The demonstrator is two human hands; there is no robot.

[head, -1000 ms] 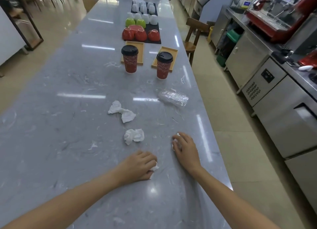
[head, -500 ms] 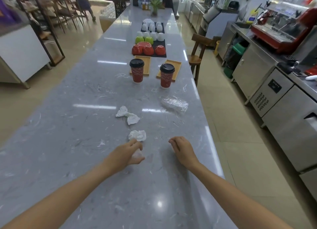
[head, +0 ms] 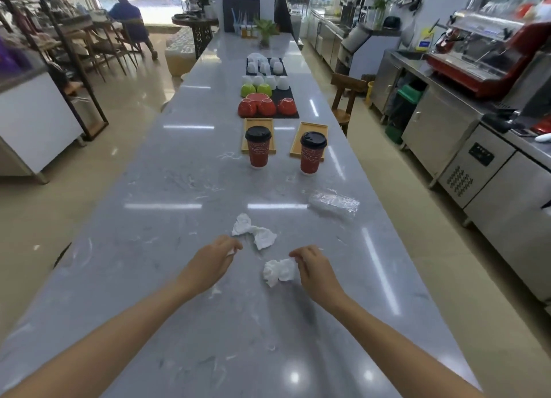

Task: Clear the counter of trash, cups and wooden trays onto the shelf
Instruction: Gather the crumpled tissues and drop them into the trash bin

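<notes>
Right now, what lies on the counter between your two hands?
In the head view, bare grey counter separates the left hand from the right hand, save the crumpled tissue at the right fingertips.

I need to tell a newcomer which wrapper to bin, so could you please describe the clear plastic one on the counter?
On the long grey marble counter, look nearer than the two red paper cups with black lids. Toward the right edge lies the crumpled plastic wrapper. Unlike the white tissues nearby, it is transparent and glossy.
</notes>
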